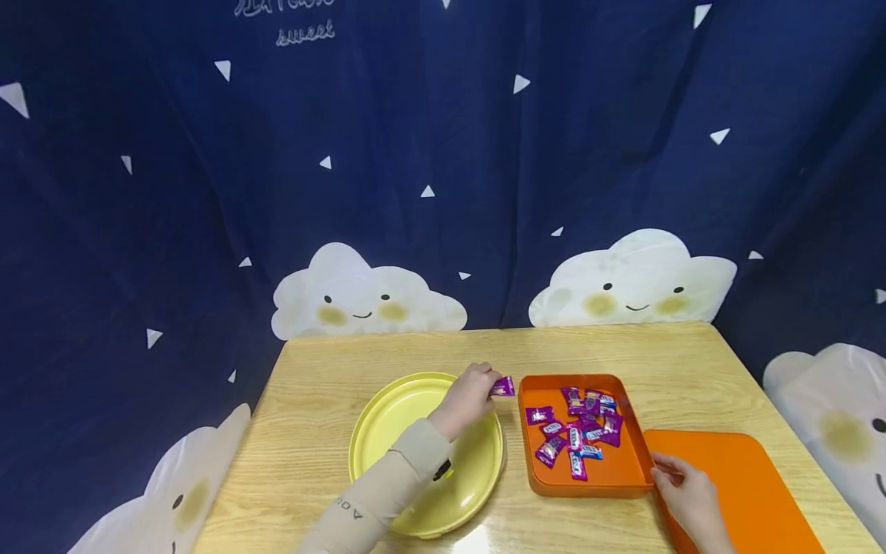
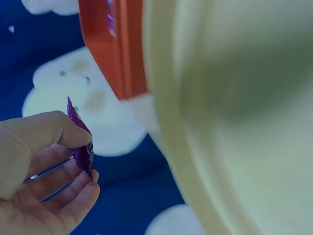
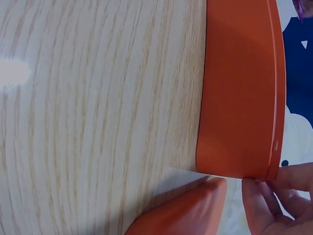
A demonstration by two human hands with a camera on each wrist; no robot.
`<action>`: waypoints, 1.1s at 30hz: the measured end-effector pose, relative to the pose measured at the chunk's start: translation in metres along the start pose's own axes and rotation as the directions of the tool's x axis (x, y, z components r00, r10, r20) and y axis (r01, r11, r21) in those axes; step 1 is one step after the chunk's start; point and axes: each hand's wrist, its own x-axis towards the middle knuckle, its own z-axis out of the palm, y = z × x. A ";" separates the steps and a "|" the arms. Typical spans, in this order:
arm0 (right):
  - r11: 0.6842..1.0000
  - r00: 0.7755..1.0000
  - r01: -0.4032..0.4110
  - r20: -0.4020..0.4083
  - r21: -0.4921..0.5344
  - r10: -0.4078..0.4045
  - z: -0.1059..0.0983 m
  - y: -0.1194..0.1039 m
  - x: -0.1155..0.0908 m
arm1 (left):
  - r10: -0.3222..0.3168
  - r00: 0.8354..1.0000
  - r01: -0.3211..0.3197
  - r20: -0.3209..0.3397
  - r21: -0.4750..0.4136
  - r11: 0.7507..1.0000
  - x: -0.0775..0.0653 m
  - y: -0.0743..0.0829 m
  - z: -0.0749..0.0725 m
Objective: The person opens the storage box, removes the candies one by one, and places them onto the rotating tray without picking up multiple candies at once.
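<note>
My left hand point(image 1: 465, 402) pinches a small purple-wrapped candy point(image 1: 503, 386) between thumb and fingers, above the far right rim of a round yellow tray point(image 1: 370, 438). In the left wrist view the candy point(image 2: 84, 154) is held on edge by the thumb and fingertips. Right of the tray stands a square orange box point(image 1: 588, 491) with several purple, pink and blue wrapped candies point(image 1: 574, 437) lying loose inside. My right hand point(image 1: 688, 496) holds the box's near right corner, its fingertips at the rim in the right wrist view.
An orange lid point(image 1: 744, 477) lies on the wooden table point(image 1: 311, 400) to the right of the box. A small black and yellow item point(image 1: 441, 470) is on the tray, partly hidden by the left sleeve. A dark blue curtain point(image 1: 388, 208) with clouds hangs behind the table.
</note>
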 end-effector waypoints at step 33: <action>1.000 1.000 0.005 -0.022 -0.017 -0.005 0.000 0.001 -0.001 | -0.230 0.970 0.237 0.074 -0.102 0.966 -0.048 -0.094 0.041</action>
